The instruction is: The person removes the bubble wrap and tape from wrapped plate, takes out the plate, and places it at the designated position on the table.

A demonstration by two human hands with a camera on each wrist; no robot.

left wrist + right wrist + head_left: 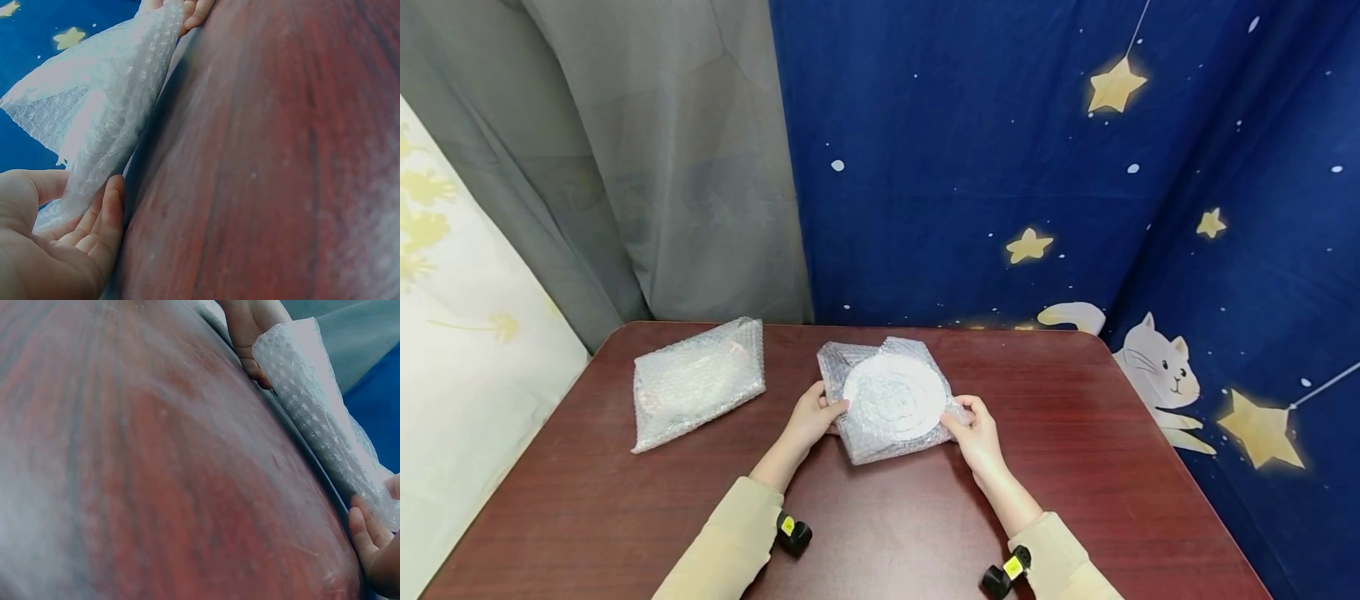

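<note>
A round white plate-like object (859,385) lies inside clear bubble wrap (868,452), with loose wrap standing up at its far corners. At its left side my left hand (808,417) grips the package, thumb on top and fingers underneath. Opposite, my right hand (979,435) pinches the right edge of the wrap, thumb above. Seen from the left wrist, the wrapped package (119,94) is held just over the table, its near edge tilted. The right wrist view shows right-hand fingers (365,531) beneath the wrap's edge.
Another bubble-wrapped package (700,383) lies on the dark red wooden table (880,533) at the back left. A grey curtain (700,208) and a blue star-patterned curtain (925,167) hang behind the table's far edge.
</note>
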